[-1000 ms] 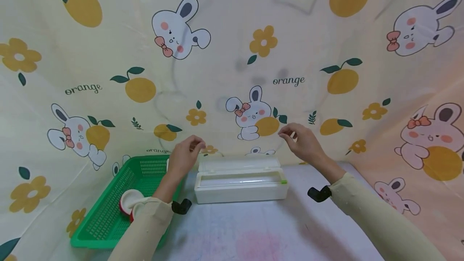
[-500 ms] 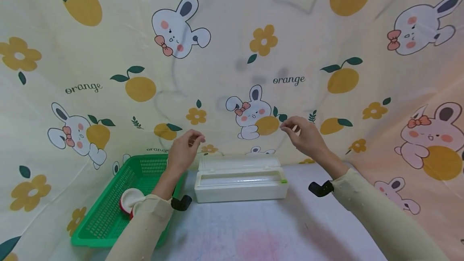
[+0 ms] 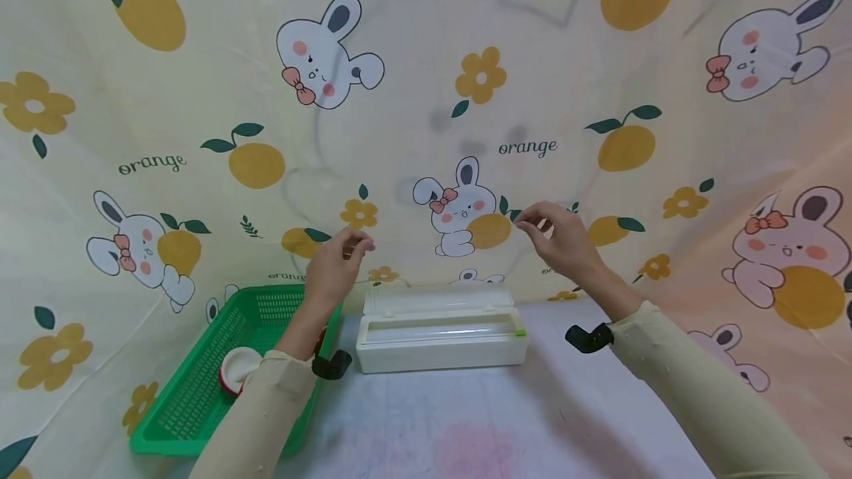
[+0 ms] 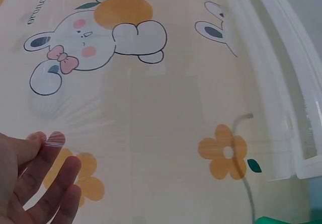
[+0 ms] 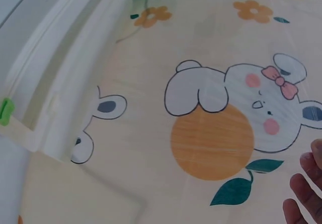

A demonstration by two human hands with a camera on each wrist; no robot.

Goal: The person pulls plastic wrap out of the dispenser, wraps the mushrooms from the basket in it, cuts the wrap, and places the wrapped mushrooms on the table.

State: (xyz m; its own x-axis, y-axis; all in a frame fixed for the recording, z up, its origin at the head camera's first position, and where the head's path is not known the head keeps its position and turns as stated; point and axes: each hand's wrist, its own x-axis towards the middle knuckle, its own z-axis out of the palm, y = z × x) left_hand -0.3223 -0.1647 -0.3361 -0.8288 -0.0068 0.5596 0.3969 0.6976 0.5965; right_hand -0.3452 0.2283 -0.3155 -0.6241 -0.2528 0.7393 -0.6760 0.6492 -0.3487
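Observation:
A white cling film dispenser (image 3: pixel 442 355) stands on the table with its lid (image 3: pixel 439 300) tipped back and a roll showing in the long opening. A green slider (image 3: pixel 521 333) sits at the right end of its front edge. Clear cling film (image 4: pixel 93 116) stretches up from it, with creases fanning out from my left fingertips. My left hand (image 3: pixel 333 268) pinches one upper corner between thumb and fingers, above the dispenser's left end. Higher and to the right, my right hand (image 3: pixel 558 239) pinches the other side; its thumb is hidden in the right wrist view.
A green plastic basket (image 3: pixel 149 443) stands left of the dispenser, beneath my left forearm. Inside lies a white and red round-ended object (image 3: pixel 238 367), partly covered by my sleeve. A patterned cloth (image 3: pixel 399 94) hangs behind the table (image 3: pixel 426 420).
Both hands have risen, drawing the cling film further up from the dispenser. The dispenser and basket have stayed in place.

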